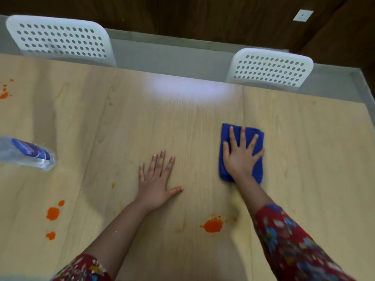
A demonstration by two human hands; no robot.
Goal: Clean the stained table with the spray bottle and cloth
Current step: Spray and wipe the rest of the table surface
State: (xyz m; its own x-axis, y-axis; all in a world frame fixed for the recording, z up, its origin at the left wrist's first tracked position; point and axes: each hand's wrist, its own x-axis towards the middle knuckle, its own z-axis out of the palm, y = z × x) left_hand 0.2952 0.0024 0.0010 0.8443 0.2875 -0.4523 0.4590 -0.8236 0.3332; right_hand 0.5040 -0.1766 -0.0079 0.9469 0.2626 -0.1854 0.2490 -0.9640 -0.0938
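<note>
A folded blue cloth (257, 171) lies on the light wooden table (182, 128) right of centre. My right hand (240, 157) presses flat on it with fingers spread. Flat on the bare wood at the centre rests my left hand (157, 181), fingers straight. A clear spray bottle (26, 154) with a blue label lies on its side at the left edge, partly cut off by the frame. An orange stain (213, 225) sits near me between my forearms. More orange stains (53, 213) mark the near left, and small ones (4, 94) the far left.
Two white perforated chairs stand at the table's far edge, one (58, 40) at the back left, the other (269, 69) at the back right. A grey floor and dark wooden wall lie beyond. A bright light glare (190, 90) falls on the far middle of the table.
</note>
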